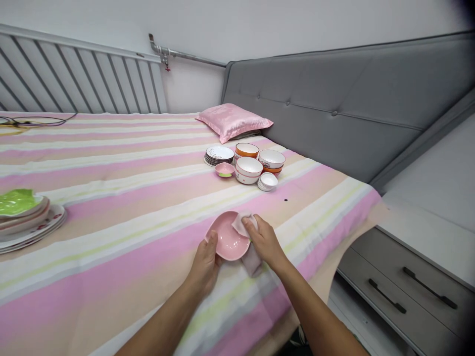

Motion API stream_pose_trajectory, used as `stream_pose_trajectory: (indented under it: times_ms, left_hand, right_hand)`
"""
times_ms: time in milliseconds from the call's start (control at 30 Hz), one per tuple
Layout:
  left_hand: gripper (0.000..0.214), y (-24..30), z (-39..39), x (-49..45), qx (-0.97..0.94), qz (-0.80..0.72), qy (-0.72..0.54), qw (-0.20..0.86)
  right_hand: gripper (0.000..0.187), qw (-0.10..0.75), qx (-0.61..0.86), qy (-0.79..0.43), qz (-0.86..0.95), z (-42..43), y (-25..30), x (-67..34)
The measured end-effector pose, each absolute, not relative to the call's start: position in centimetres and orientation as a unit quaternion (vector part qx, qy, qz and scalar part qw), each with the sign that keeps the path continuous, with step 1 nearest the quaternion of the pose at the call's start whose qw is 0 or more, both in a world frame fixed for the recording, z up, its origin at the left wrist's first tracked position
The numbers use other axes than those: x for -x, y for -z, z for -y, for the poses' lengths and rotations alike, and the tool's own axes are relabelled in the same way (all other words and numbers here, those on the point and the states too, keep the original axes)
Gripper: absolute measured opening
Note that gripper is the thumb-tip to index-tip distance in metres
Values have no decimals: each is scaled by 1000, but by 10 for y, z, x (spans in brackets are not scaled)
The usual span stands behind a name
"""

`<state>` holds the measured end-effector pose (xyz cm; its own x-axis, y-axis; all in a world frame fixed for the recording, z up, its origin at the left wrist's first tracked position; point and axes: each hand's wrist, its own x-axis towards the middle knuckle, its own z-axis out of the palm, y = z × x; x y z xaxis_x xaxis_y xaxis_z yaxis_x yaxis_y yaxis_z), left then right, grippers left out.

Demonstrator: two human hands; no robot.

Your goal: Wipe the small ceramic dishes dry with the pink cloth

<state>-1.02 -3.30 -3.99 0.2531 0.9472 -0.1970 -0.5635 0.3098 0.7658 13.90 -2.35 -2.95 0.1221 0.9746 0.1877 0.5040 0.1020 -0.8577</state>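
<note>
A shiny pink bowl (229, 240) is tilted toward me above the striped bed. My left hand (206, 262) grips its lower left rim, thumb on the inside. On the right side, my right hand (264, 240) pinches a pale cloth (252, 261) over the bowl's rim, and part of the cloth hangs below. Beyond the hands stand stacked white bowls (249, 167), a small pink bowl (224, 170) with a green patch, a stack of plates (219, 153) and a stack of small white dishes (268, 180).
At the left lie stacked plates (55, 217) with a green leaf-like dish (18, 201) on top. A pink pillow (233, 121) rests by the grey headboard (315, 94). Cables (33, 121) lie at the far left. A drawer cabinet (411, 282) stands beyond the bed's right edge.
</note>
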Motion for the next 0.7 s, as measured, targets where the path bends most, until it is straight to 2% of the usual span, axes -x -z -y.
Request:
stream_pose_trajectory:
  times_ms: [300,467,700]
  left_hand:
    - [47,43,27,11,-229,-313,-562,730]
    - [53,41,30,12,-269,-328,-530,734]
    - [50,39,33,11,-276,-328,-517,741]
  right_hand:
    - [28,461,614,-291,571,31,37,-118]
    - [27,461,612,-269,583,29,31,-128]
    - [28,465,603,-297,576,27,27,-132]
